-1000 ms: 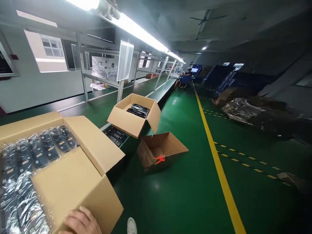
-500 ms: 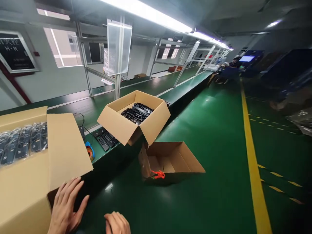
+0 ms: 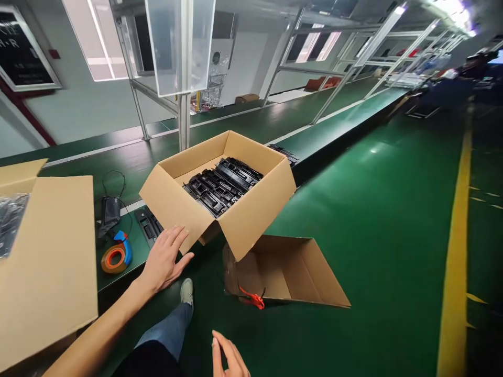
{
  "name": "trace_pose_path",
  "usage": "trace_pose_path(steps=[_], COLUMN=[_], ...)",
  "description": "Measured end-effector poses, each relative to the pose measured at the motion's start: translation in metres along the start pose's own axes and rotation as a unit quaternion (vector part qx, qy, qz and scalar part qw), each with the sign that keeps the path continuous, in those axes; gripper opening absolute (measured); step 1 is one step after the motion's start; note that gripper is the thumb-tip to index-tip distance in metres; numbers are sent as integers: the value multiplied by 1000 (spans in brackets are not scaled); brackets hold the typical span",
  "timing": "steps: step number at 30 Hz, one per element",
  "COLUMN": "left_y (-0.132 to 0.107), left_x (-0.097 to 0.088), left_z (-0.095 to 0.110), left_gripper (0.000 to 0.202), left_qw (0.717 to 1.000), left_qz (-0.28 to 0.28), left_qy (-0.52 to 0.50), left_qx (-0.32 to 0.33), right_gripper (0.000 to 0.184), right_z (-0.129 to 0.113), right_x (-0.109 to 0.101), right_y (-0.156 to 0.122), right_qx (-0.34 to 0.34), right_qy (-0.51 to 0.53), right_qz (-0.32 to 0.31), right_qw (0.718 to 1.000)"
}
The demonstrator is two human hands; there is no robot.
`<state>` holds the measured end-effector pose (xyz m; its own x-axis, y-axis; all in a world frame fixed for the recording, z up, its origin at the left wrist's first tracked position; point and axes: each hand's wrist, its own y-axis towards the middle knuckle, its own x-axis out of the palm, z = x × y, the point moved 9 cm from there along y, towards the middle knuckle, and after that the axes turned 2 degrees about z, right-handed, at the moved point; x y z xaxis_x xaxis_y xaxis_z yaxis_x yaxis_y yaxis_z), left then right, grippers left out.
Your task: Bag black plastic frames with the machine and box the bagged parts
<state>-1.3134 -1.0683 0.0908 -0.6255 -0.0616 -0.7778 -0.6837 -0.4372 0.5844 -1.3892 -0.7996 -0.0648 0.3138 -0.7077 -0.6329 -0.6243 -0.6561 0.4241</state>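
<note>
Far to the left of the left fingers, a large brown cardboard carton (image 3: pixel 47 251) with a raised flap is seen on the long green surface (image 3: pixel 129 157), with clear-wrapped dark parts (image 3: pixel 11 220) showing at its edge. Just left of those fingers an orange tape roll in a blue dispenser (image 3: pixel 116 255) and a black corded device (image 3: pixel 110 209) are laid, with flat black plastic pieces (image 3: pixel 146 228) closer in. The left hand (image 3: pixel 165 257) is stretched forward with its fingers (image 3: pixel 178 235) spread and nothing held. The fingertips are at the front wall of the open brown cardboard box (image 3: pixel 236 220), which overhangs the surface edge; contact cannot be told. Black moulded plastic parts (image 3: pixel 223 183) are stacked inside, beyond and right of the fingertips. Below and right of them, the right hand (image 3: pixel 230 358) is held low, loosely opened and empty. Further right, an empty brown cardboard box (image 3: pixel 283 269) lies on the green floor (image 3: pixel 373 209). Since the loaded box overhangs, a flat palm low on its wall is judged safest, with its far side steadied too.
</note>
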Motion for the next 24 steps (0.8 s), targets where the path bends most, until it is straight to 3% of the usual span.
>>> trace_pose_path(steps=[3,6,11,14,17,19,20,22,24], left_y=[32,59,84,84,81,80,80,81,80], left_x=[36,61,78,83,85,85,85,85,88], left_z=[8,17,23,20,21,22,22,23,24], left_gripper=[53,60,49,41,31,30,31,36,38], left_qw=[999,998,995,994,994,994,994,995,995], left_qz=[-15,-17,4,10,16,21,21,23,18], left_qy=[-31,-53,-98,-106,-104,-104,-104,-101,-95], left_qx=[-8,2,20,-2,-2,1,-1,-11,-24], right_gripper=[31,25,23,23,22,29,33,37,36], right_z=[-6,-17,-29,-40,-57,-65,-69,-74,-79], right_x=[-19,-36,-62,-55,-15,36,63,109,137], right_y=[64,134,241,305,370,402,410,412,409], right_qx=[-13,-48,-63,-85,-130,-144,-157,-196,-230], right_qy=[2,1,-19,-17,-9,-53,-95,-174,-212], right_qz=[41,47,68,27,-87,-244,-329,-479,-560], right_qw=[999,998,996,996,988,958,926,838,768])
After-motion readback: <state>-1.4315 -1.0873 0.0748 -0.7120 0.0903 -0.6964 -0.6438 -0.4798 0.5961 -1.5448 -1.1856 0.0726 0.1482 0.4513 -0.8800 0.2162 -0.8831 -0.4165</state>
